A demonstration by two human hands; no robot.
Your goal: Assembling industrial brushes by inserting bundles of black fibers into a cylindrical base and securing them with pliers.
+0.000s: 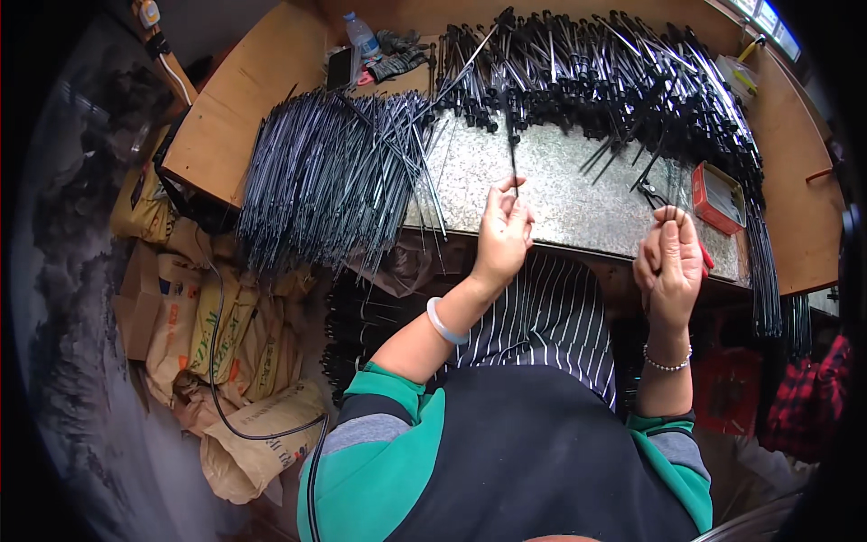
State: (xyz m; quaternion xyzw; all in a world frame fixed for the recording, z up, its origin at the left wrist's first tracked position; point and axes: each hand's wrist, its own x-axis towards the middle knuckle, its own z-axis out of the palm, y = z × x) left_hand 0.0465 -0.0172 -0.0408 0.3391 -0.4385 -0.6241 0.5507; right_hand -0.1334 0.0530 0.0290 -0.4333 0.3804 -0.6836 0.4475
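Observation:
My left hand is closed, its thumb and fingertips pinching the lower end of a thin black rod. The rod points away from me over the speckled metal tabletop and carries a small dark knob. My right hand is closed near the table's front edge, thumb against the curled fingers. What those fingers hold is hidden. A dark tool tip shows just beyond them and a red handle piece beside them; I cannot tell whether these are one tool or in my grip.
Many thin dark rods lie heaped at the left, overhanging the front edge. Black-knobbed rods are piled along the back and right. A red open box stands at right; a water bottle and gloves lie back left. Wooden panels flank the table.

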